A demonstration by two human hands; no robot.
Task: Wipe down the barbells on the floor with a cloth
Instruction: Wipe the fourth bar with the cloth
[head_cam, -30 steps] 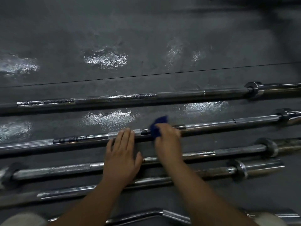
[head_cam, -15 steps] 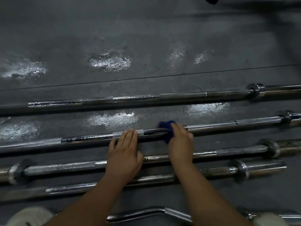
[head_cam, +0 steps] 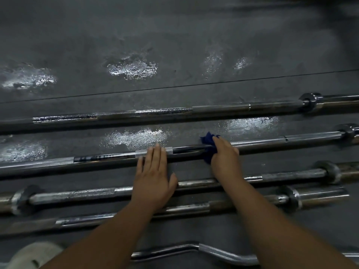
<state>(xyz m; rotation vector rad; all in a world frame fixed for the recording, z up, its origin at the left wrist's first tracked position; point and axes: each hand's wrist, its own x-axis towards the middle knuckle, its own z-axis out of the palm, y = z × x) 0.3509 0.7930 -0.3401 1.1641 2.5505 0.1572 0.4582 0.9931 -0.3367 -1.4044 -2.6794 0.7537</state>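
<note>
The fingers (head_cam: 155,154) of the left hand (head_cam: 153,179) lie straight and close together, their tips resting on the second barbell (head_cam: 281,141) from the far side, on a short bright knurled band of its shaft. The thumb is spread out to the right, and the palm lies flat over the third barbell (head_cam: 291,175). The left forearm runs back toward the lower left, crossing the fourth barbell (head_cam: 314,197).

The fingers (head_cam: 223,142) of the right hand (head_cam: 225,158) are curled over the same second barbell, gripping a dark blue cloth (head_cam: 207,144) bunched around the shaft; the cloth pokes out above and to the left of the knuckles. The right forearm stretches back toward the lower right, over the third and fourth bars.

A dark label band sits on the second barbell just left of the left hand; its lettering is too blurred to read.

Farther off, the first barbell (head_cam: 174,111) lies parallel, well apart from the hands, its collar near the right edge. Nearest the person, a curl bar (head_cam: 213,251) with a bent shaft lies between the forearms. All bars rest on a dark floor (head_cam: 174,45) with glossy patches of reflected light and a thin seam line. A pale rounded shape (head_cam: 33,255), hard to identify, sits at the lower left corner.
</note>
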